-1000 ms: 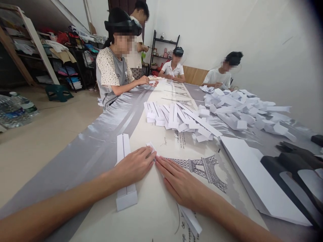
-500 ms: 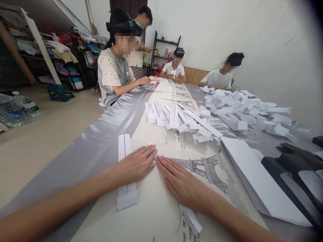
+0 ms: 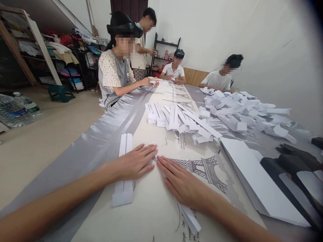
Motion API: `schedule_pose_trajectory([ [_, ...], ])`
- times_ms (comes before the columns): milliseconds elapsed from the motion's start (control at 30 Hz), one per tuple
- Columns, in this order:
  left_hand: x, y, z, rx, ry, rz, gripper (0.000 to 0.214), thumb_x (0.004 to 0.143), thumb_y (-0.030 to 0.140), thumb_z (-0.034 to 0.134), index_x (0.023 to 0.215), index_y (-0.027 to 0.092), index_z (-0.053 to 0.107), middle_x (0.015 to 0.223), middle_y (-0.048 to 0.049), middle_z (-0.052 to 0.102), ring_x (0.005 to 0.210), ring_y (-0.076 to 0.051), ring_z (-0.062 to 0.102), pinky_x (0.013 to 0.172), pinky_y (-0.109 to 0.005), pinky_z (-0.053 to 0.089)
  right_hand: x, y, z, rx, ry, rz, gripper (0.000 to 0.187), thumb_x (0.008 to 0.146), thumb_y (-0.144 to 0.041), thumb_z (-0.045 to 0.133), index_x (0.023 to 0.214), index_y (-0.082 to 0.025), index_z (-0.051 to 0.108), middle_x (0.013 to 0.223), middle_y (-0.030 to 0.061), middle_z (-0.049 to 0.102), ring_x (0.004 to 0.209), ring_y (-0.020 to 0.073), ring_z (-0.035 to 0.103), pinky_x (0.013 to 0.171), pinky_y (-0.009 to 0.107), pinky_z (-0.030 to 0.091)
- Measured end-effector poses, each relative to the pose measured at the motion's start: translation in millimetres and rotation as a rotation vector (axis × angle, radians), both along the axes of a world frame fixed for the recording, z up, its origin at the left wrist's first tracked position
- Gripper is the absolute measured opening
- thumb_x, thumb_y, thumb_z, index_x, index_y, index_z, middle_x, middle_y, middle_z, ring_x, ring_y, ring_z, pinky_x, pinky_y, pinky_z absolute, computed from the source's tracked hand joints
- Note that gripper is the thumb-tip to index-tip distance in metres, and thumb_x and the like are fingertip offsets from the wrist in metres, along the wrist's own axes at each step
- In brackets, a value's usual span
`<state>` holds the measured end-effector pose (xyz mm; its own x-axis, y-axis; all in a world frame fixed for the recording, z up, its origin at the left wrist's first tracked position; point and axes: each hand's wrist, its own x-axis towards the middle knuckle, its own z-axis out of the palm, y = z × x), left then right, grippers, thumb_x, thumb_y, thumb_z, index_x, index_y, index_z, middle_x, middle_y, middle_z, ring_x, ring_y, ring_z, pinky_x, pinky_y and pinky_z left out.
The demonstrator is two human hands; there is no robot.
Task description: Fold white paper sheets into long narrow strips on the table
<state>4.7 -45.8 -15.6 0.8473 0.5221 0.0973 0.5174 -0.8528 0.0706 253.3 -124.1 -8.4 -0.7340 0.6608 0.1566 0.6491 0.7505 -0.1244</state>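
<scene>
My left hand [image 3: 137, 163] lies flat with its fingers spread, their tips at the far end of a narrow folded white paper strip [image 3: 191, 220]. My right hand [image 3: 183, 179] rests flat along that same strip, fingers stretched out side by side, and covers its middle. Only the two ends of the strip show. Beneath my left wrist lies another folded white paper piece [image 3: 123, 193], with a lengthwise slit and a wider flap at the near end. Both pieces are on a cream table cover [image 3: 141, 218] printed with Eiffel Tower drawings.
Ahead lies a pile of folded paper pieces [image 3: 174, 117]; a larger heap of white paper [image 3: 242, 111] is at the far right. A stack of white sheets [image 3: 259, 178] and dark objects [image 3: 285, 171] sit to my right. Several people are around the table.
The fingers of my left hand have spread a little. The folded piece under my left wrist has shifted slightly left at its near end. My right hand stays in place.
</scene>
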Motion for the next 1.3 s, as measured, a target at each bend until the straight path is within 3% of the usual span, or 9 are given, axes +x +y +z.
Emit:
schedule_pose_trajectory([
  [167,-4,8,0.6,-0.004,-0.025,-0.016,0.058,0.108,0.052,0.023,0.157,0.021,0.029,0.162,-0.0076,0.033,0.15,-0.02,0.03,0.123,-0.039,0.017,1,3,-2.0,-0.047,0.08,-0.038,0.057,0.105,-0.023,0.038,0.16,-0.017,0.024,0.163,0.0095,0.031,0.151,0.0241,0.028,0.122,0.048,0.036],
  [333,-3,21,-1.6,0.061,-0.079,0.029,0.054,0.109,0.049,0.024,0.148,0.018,0.044,0.155,-0.0096,0.045,0.144,-0.023,0.041,0.119,-0.04,0.027,2,7,-5.2,-0.071,0.175,-0.159,0.047,0.106,-0.029,0.039,0.151,-0.018,0.043,0.159,0.0091,0.041,0.147,0.0247,0.037,0.119,0.048,0.04],
  [567,7,23,-1.1,0.163,-0.12,0.128,0.049,0.11,0.042,0.023,0.12,0.014,0.062,0.137,-0.0136,0.062,0.131,-0.026,0.054,0.112,-0.041,0.038,1,2,-8.7,-0.097,0.178,-0.175,0.058,0.102,-0.033,0.05,0.156,-0.017,0.035,0.157,0.0117,0.043,0.147,0.0286,0.037,0.119,0.054,0.038],
  [833,18,14,-16.7,0.071,-0.211,0.334,0.061,0.106,0.053,0.025,0.144,0.009,0.045,0.154,-0.0183,0.045,0.142,-0.028,0.044,0.116,-0.041,0.036,-6,0,-12.9,-0.076,0.181,-0.179,0.052,0.099,-0.02,0.045,0.151,-0.016,0.043,0.157,0.0112,0.043,0.148,0.0264,0.036,0.121,0.052,0.035],
  [1033,21,16,-15.5,0.054,-0.157,0.358,0.067,0.105,0.055,0.029,0.145,0.003,0.042,0.153,-0.0214,0.044,0.147,-0.03,0.036,0.119,-0.041,0.03,-10,-2,-8.1,-0.059,0.141,-0.176,0.048,0.099,-0.018,0.045,0.146,-0.011,0.049,0.156,0.0133,0.044,0.147,0.0266,0.038,0.121,0.049,0.037],
  [1300,23,13,-8.7,0.056,-0.118,0.348,0.066,0.103,0.055,0.034,0.143,0.004,0.041,0.155,-0.0236,0.041,0.147,-0.031,0.036,0.119,-0.042,0.028,-14,-5,-4.2,0.032,0.029,-0.145,0.049,0.101,-0.018,0.04,0.149,-0.009,0.045,0.157,0.016,0.042,0.146,0.0292,0.039,0.117,0.053,0.041],
])
